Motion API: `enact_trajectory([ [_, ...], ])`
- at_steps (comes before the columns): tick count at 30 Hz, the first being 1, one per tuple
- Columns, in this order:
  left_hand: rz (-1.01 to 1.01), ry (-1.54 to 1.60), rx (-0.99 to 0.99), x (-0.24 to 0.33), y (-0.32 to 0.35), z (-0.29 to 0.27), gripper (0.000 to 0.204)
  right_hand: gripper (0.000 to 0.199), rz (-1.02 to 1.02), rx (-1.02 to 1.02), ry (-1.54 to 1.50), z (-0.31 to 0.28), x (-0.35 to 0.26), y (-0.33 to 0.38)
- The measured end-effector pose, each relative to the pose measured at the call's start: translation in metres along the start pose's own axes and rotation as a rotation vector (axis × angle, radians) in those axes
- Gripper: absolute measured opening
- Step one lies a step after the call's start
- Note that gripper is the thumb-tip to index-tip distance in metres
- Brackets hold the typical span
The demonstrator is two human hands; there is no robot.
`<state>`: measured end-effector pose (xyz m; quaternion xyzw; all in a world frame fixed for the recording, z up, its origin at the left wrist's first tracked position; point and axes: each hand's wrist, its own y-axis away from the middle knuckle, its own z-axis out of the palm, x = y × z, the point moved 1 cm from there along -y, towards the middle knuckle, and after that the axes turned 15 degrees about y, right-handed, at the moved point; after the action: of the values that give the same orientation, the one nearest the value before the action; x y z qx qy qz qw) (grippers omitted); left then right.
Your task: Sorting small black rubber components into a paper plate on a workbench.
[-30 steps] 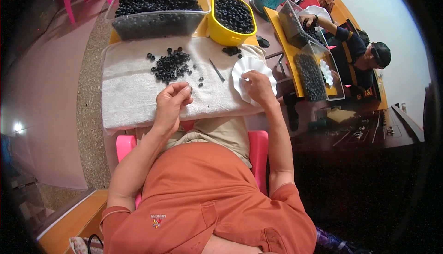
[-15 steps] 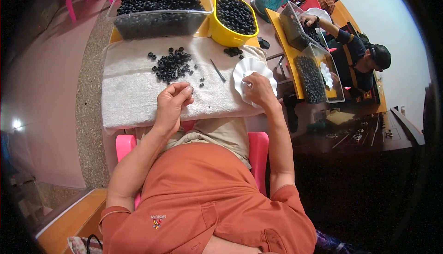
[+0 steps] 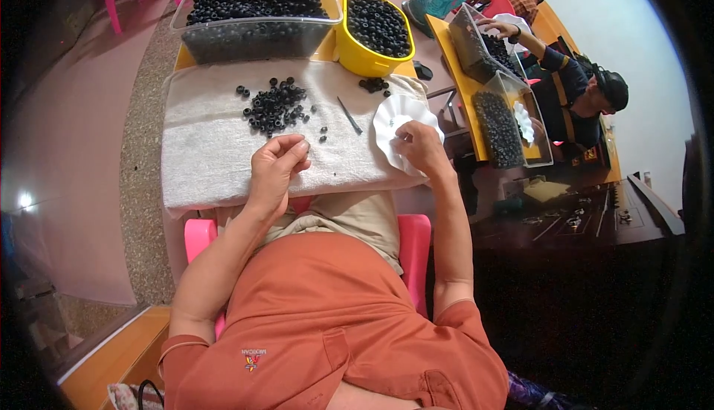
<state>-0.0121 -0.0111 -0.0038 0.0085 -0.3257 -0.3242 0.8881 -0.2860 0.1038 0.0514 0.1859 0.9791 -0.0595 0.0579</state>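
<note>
Black rings (image 3: 277, 107): heaped just beyond left hand (image 3: 274, 166), fingertips pinched, contents indiscernible. Right hand (image 3: 421, 147) grips white scalloped dish (image 3: 390, 121).

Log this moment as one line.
left hand: pinching small piece over cloth | right hand: on white dish | black rings: piled ahead

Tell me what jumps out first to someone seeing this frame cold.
The mass of small black ring-shaped beads: a clear plastic tub and a yellow oval bowl at the table's far edge are both full, with a loose pile of black rings on the off-white cloth. Nearer, the left hand has its fingers curled together over the cloth, while the right hand rests on a white scalloped dish.
</note>
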Motion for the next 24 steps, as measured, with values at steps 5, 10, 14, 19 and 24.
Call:
enact_trajectory([
  [5,-0.001,-0.004,0.005,0.000,-0.001,-0.001,0.016,0.024,0.004,-0.019,-0.015,0.000,0.005,-0.003],
  [10,0.006,-0.016,-0.005,0.000,-0.002,-0.001,0.015,0.025,0.004,0.007,-0.045,0.008,0.013,-0.003],
  [14,0.008,-0.015,-0.010,-0.001,-0.002,-0.002,0.015,0.023,-0.085,0.031,-0.008,0.008,0.015,-0.001],
  [19,0.013,-0.006,-0.011,-0.001,-0.001,-0.001,0.014,0.022,-0.109,0.036,-0.011,0.001,0.008,0.002],
  [24,0.006,-0.004,-0.008,0.000,0.000,0.000,0.014,0.019,-0.002,0.044,-0.094,0.001,0.005,0.004],
])
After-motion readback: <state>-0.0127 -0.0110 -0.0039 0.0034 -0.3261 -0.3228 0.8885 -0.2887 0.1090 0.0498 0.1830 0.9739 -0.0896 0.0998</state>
